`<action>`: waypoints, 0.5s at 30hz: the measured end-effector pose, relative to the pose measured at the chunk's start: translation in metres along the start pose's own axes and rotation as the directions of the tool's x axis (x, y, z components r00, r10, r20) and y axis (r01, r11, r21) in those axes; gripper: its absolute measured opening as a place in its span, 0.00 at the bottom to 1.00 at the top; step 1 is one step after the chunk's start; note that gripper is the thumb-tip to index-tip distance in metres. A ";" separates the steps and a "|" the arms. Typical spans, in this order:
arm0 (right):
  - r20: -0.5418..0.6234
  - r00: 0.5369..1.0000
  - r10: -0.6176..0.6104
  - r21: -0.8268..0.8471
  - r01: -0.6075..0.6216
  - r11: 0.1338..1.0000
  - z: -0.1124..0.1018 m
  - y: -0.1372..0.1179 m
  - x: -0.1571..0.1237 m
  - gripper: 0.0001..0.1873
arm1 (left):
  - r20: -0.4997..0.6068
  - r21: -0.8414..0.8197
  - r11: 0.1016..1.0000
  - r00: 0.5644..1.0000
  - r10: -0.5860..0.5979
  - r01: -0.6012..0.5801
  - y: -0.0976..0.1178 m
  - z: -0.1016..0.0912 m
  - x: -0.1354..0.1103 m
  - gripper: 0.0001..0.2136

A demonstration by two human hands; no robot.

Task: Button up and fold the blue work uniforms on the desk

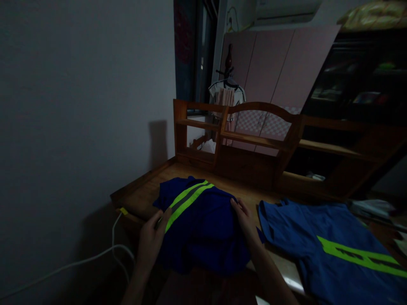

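Dim room, low light. Folded blue garment [203,228] lies at the near edge of a wooden desk [149,186], directly between the 2 hands, and its front hem droops over the desk edge. 2 neon yellow-green stripes [187,201] run diagonally across its left half. Left hand [151,239] sits at the garment's left edge, half curled, thumb on top beside the stripes; cannot tell whether the fingers reach under the cloth. Right hand [244,219] rests on the garment's right edge, fingers extended and flat on the fabric, gripping nothing. A second blue garment [318,237] is spread flat to the right, just beside the right forearm, with its own neon band [359,256]. A wooden shelf unit [254,140] stands along the back of the desk. A white cable [95,256] hangs off the desk's left corner against a plain wall [79,106]. Behind the shelf: clothes on a hanger [226,95] and pink cabinet doors [280,67].
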State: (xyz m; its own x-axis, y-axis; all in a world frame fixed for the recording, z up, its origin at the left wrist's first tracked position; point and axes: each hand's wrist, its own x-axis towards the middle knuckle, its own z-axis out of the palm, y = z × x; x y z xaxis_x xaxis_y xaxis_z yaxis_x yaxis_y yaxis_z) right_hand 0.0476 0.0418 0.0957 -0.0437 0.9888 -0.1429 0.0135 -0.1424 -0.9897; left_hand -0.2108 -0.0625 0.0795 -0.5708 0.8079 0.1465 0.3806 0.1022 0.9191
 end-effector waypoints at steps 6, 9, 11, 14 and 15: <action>0.546 0.792 -0.274 -0.098 0.385 0.918 -0.009 -0.026 -0.050 0.16 | -0.081 0.127 0.987 0.992 -0.092 0.102 -0.003 -0.015 0.003 0.25; 0.695 0.683 -0.224 -0.328 0.579 0.747 -0.003 -0.026 -0.079 0.16 | -0.100 0.254 0.966 0.991 0.085 -0.057 0.008 -0.021 0.000 0.23; 0.763 0.615 -0.199 -0.407 0.696 0.591 0.005 -0.020 -0.091 0.14 | -0.063 0.335 0.939 0.992 0.111 -0.083 0.024 -0.023 -0.005 0.22; 0.821 0.534 -0.200 -0.424 0.806 0.414 0.018 -0.004 -0.098 0.13 | 0.075 0.495 0.869 0.997 -0.014 -0.026 0.051 -0.017 -0.011 0.23; 0.829 0.520 -0.205 -0.424 0.824 0.376 0.021 0.003 -0.098 0.13 | 0.107 0.547 0.837 0.993 -0.048 -0.019 0.058 -0.014 -0.009 0.24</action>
State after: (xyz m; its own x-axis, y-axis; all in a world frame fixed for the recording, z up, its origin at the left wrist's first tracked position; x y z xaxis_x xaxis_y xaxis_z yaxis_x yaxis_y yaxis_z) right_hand 0.0307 -0.0566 0.1065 -0.8536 0.5062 0.1229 0.3927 0.7803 -0.4867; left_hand -0.1933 -0.0719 0.1363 -0.5070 0.8597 0.0623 0.7272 0.3878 0.5664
